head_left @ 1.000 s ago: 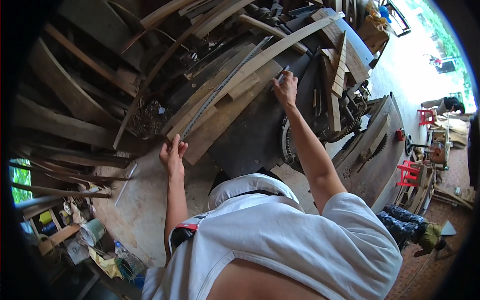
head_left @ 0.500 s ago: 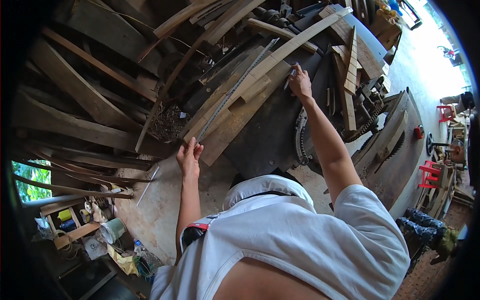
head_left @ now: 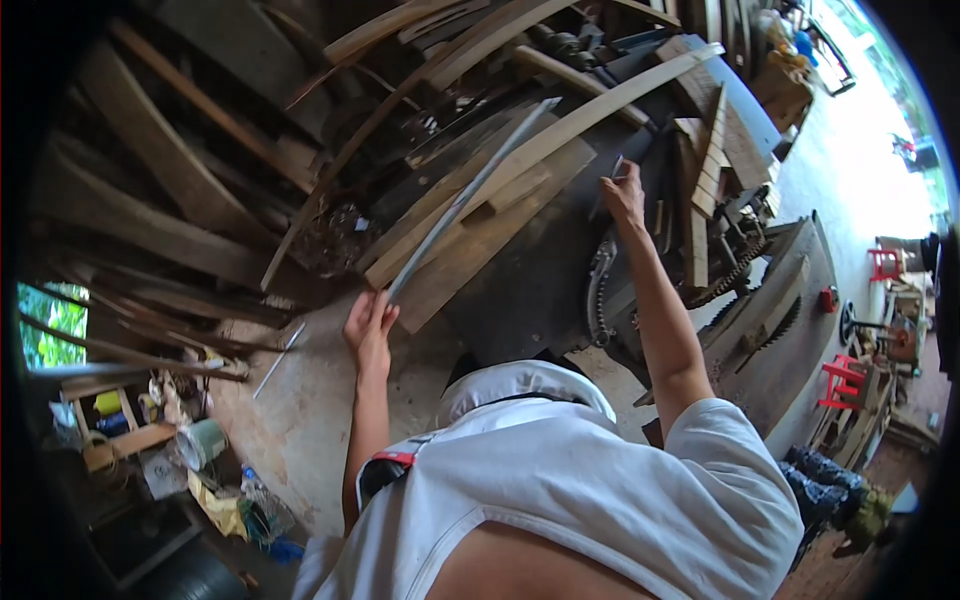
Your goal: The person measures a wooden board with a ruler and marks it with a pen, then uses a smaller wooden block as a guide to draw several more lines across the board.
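My left hand (head_left: 370, 328) pinches the near end of a long metal ruler (head_left: 465, 200), which runs away from me along the boards. Below and beside the ruler is a long curved wooden board (head_left: 610, 103). A wider flat board (head_left: 490, 258) lies under it, with a short wood piece (head_left: 516, 188) between. My right hand (head_left: 625, 198) is closed around a slim pen-like tool (head_left: 617, 166), just right of the flat board's far end. What kind of tool it is, I cannot make out. The boards rest on a dark worktable (head_left: 540, 275).
Long curved timbers (head_left: 165, 150) are stacked at the left. Right of the table are a toothed chain (head_left: 598, 305), wood offcuts (head_left: 695, 235) and a saw blade (head_left: 780, 315). Red stools (head_left: 843, 380) stand farther right. A bucket (head_left: 202, 443) sits on the lower-left floor.
My right hand with the pen-like tool has moved a little away from the flat board's edge. The ruler's markings no longer show, and its face looks plain. The camera view has shifted slightly.
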`<state>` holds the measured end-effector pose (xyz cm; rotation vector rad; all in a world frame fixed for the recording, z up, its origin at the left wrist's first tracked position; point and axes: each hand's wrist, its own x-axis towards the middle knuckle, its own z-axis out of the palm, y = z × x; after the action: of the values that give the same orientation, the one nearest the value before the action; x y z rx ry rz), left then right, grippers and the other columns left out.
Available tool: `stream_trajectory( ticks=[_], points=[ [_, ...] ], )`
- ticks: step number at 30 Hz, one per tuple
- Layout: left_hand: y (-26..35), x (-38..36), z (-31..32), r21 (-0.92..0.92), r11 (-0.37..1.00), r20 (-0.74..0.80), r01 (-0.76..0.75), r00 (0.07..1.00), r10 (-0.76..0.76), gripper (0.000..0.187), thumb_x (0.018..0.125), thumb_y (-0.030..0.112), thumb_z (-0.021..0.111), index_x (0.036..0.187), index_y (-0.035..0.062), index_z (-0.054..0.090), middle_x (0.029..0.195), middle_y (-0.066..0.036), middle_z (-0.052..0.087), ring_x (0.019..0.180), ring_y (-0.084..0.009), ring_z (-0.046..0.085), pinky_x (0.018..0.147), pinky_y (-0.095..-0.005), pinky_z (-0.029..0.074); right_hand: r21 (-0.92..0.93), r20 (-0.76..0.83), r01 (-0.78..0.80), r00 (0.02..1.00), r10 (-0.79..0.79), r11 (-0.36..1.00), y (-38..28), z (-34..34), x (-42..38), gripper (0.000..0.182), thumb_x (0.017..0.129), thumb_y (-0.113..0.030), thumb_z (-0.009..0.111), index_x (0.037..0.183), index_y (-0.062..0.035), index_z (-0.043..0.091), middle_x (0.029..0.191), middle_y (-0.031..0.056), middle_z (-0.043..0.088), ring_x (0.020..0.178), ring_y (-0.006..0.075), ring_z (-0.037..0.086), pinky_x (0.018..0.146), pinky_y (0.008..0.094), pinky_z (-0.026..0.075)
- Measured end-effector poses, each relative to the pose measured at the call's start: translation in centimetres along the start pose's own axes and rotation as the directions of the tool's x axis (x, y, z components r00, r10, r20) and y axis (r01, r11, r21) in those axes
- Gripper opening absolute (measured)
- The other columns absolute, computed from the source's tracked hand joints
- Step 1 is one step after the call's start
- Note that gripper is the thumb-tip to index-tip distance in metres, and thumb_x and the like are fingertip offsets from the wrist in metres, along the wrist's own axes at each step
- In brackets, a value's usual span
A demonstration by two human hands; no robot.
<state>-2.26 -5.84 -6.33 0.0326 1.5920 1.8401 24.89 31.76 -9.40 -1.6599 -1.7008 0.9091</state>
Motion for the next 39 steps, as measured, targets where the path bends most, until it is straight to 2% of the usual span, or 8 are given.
stream_trajectory(
  ticks=[5, 14, 16, 18, 30, 32, 34, 39],
  points=[
    [0.5, -5.2, -4.0, 0.099, 0.989, 0.052, 0.114, 0.992, -0.119, 0.019, 0.089, 0.006, 0.072, 0.106, 0.0000, 0.068, 0.091, -0.006, 0.068, 0.079, -0.0126, 0.066, 0.071, -0.0259, 0.059, 0.572, 0.171, -0.217, 0.975, 0.144, 0.791, 0.8, -3.9, -0.3, 0.016, 0.085, -0.024, 0.059, 0.087, -0.0096, 0.064, 0.074, -0.0039, 0.050, 0.064, 0.0080, 0.048, 0.067, 0.0273, 0.048],
    [0.8, -7.7, 3.6, 0.263, 0.952, 0.307, 0.157, 0.922, -0.236, 0.010, 0.087, 0.002, 0.072, 0.097, -0.0002, 0.071, 0.085, -0.005, 0.070, 0.073, -0.0125, 0.067, 0.066, -0.0267, 0.060, 0.818, 0.021, 0.035, 0.996, -0.090, 0.574, 2.5, -9.4, -0.2, 0.017, 0.089, -0.027, 0.061, 0.089, -0.0102, 0.063, 0.070, -0.0071, 0.047, 0.062, 0.0056, 0.045, 0.053, 0.0203, 0.033],
    [-1.0, -7.2, 5.5, 0.231, 0.961, 0.320, 0.150, 0.921, -0.221, 0.010, 0.088, 0.003, 0.071, 0.098, -0.0002, 0.071, 0.085, -0.005, 0.070, 0.073, -0.0113, 0.067, 0.067, -0.0270, 0.061, 0.746, -0.068, 0.088, 0.996, -0.056, 0.660, 2.1, -11.3, -0.1, 0.014, 0.092, -0.022, 0.060, 0.089, -0.0092, 0.064, 0.068, -0.0062, 0.048, 0.062, 0.0050, 0.045, 0.053, 0.0198, 0.031],
    [-2.5, -6.7, 6.6, 0.125, 0.961, 0.347, 0.245, 0.897, -0.274, 0.011, 0.089, 0.004, 0.070, 0.099, 0.0004, 0.070, 0.086, -0.004, 0.069, 0.074, -0.0105, 0.067, 0.068, -0.0273, 0.062, 0.200, -0.383, 0.102, 0.924, -0.018, 0.975, 2.8, -13.0, 0.2, 0.017, 0.092, -0.019, 0.058, 0.095, -0.0039, 0.065, 0.075, 0.0054, 0.059, 0.070, 0.0173, 0.060, 0.065, 0.0309, 0.047],
    [-6.3, -4.7, 14.1, 0.321, 0.943, 0.267, 0.093, 0.946, -0.184, 0.023, 0.100, 0.012, 0.056, 0.118, -0.0003, 0.065, 0.107, -0.010, 0.066, 0.091, -0.0139, 0.065, 0.083, -0.0271, 0.057, -0.350, -0.355, -0.091, 0.934, -0.042, 0.932, 4.6, -14.4, 0.1, 0.074, 0.081, -0.055, 0.071, 0.129, -0.0013, 0.054, 0.117, 0.0210, 0.061, 0.112, 0.0373, 0.059, 0.094, 0.0453, 0.048],
    [-6.3, -4.4, 16.4, 0.346, 0.938, 0.327, 0.022, 0.934, -0.143, 0.026, 0.102, 0.013, 0.053, 0.120, -0.0020, 0.064, 0.110, -0.010, 0.064, 0.094, -0.0166, 0.064, 0.085, -0.0285, 0.056, -0.358, -0.329, -0.113, 0.944, -0.012, 0.927, 5.1, -13.6, 1.1, 0.077, 0.080, -0.055, 0.071, 0.131, -0.0012, 0.053, 0.119, 0.0210, 0.060, 0.112, 0.0376, 0.059, 0.094, 0.0453, 0.048],
    [-5.8, -4.4, 18.4, 0.559, 0.671, 0.569, -0.487, 0.814, 0.117, 0.029, 0.102, 0.014, 0.051, 0.125, -0.0003, 0.062, 0.124, -0.012, 0.060, 0.106, -0.0212, 0.061, 0.091, -0.0317, 0.052, -0.365, -0.306, -0.128, 0.952, 0.011, 0.922, 4.9, -13.2, 1.5, 0.080, 0.078, -0.056, 0.072, 0.133, -0.0011, 0.051, 0.121, 0.0210, 0.060, 0.112, 0.0380, 0.059, 0.094, 0.0452, 0.048],
    [-6.2, -4.9, 17.5, 0.610, 0.666, 0.526, -0.430, 0.848, 0.065, 0.026, 0.099, 0.010, 0.054, 0.122, 0.0026, 0.064, 0.122, -0.012, 0.059, 0.108, -0.0215, 0.059, 0.093, -0.0320, 0.049, -0.008, -0.309, 0.148, 0.940, -0.143, 0.989, 1.2, -12.1, -1.4, 0.063, 0.086, -0.045, 0.072, 0.120, 0.0051, 0.056, 0.107, 0.0200, 0.063, 0.093, 0.0305, 0.063, 0.082, 0.0416, 0.050]
  ],
)
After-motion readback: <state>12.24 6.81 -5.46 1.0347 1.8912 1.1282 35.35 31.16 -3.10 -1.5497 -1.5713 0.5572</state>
